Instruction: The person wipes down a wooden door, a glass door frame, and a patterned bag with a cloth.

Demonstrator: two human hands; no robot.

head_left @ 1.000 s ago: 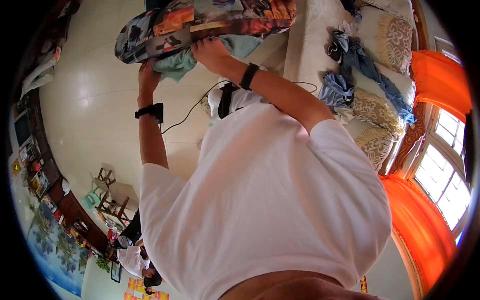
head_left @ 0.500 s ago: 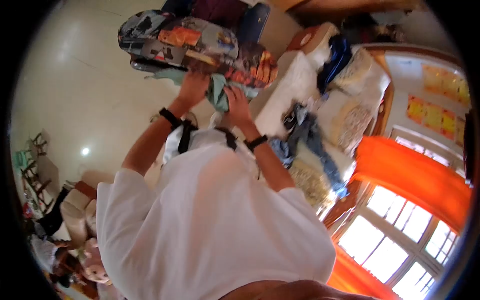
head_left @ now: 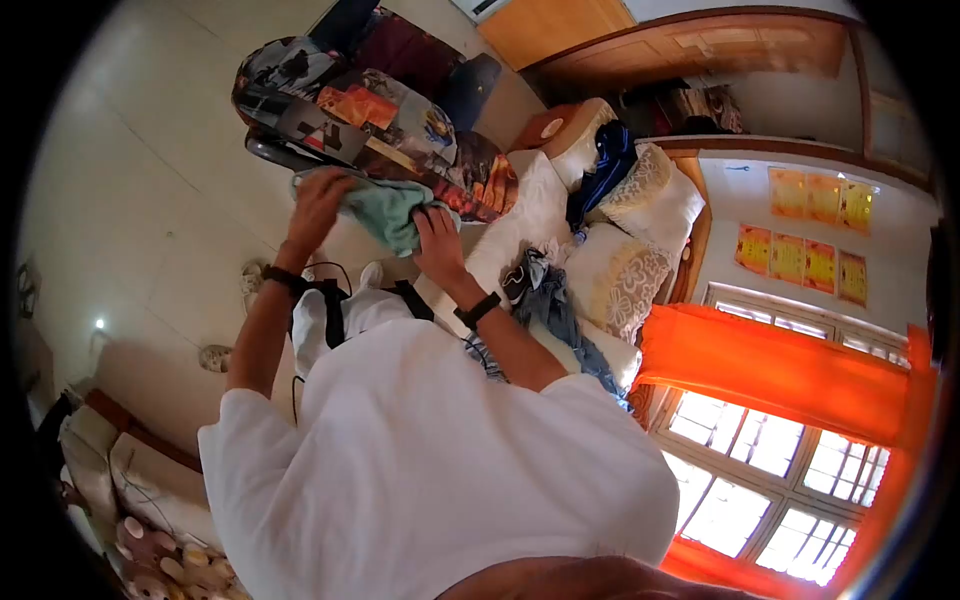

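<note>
A light green cloth (head_left: 385,208), bunched and creased, is stretched between my two hands at the near edge of a long padded board (head_left: 400,125) with a colourful printed cover. My left hand (head_left: 318,208) has its fingers closed on the cloth's left end, beside the board's dark rim. On the right, my right hand (head_left: 438,242) holds the other end, fingers curled over the fabric. Part of the cloth's far side rests against or over the board; exactly how they touch I cannot make out.
A pale sofa (head_left: 500,225) stands at the right with patterned cushions (head_left: 620,275), jeans (head_left: 560,320) and a dark blue garment (head_left: 605,170) on it. Dark chairs or cases (head_left: 410,55) sit behind the board. Slippers (head_left: 215,358) lie on the tiled floor; plush toys (head_left: 150,555) are at lower left.
The view has turned and shifted. My hands have moved apart and toward my body, drawing the green cloth wider along the board's near edge.
</note>
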